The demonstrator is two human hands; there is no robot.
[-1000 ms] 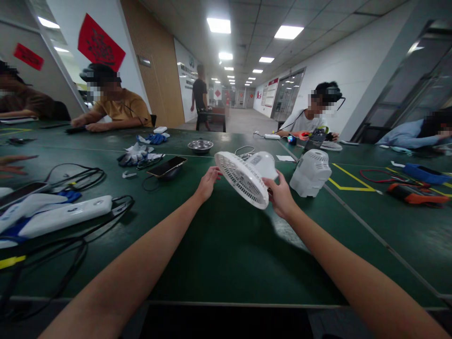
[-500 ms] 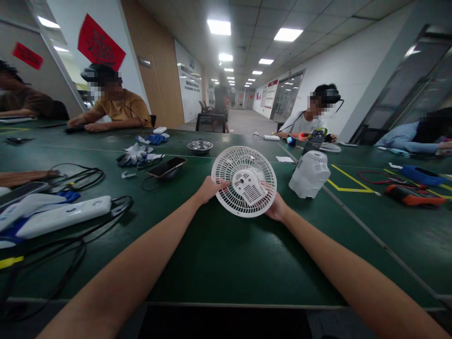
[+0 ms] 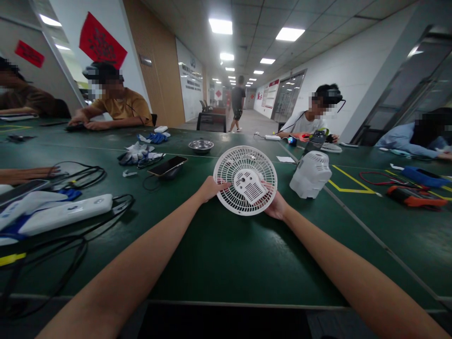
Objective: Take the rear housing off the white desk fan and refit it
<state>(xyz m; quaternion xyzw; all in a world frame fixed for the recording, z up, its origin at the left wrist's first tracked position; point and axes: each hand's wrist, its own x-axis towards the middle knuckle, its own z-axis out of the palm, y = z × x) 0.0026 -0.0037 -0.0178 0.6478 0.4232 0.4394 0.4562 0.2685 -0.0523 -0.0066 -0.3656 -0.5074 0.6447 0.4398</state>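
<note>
A round white fan grille point(image 3: 245, 181) is held up over the green table, its slotted central housing facing me. My left hand point(image 3: 209, 189) grips its left rim, with the thumb lying on the front of the bars. Around the lower right rim is my right hand point(image 3: 277, 205); some of its fingers show through the bars and the rest are hidden behind. To the right of the grille stands a white plastic fan housing point(image 3: 310, 174), which neither hand touches.
A metal bowl point(image 3: 201, 146), a phone point(image 3: 168, 166) and gloves point(image 3: 137, 154) lie beyond my left hand. A white power strip point(image 3: 67, 214) with black cables is at the left. An orange multimeter point(image 3: 416, 197) lies at the right. Several people sit around the table.
The grille stays in both hands, nearly still, with a very slight shift. In the background, a standing person has moved to the right along the corridor.
</note>
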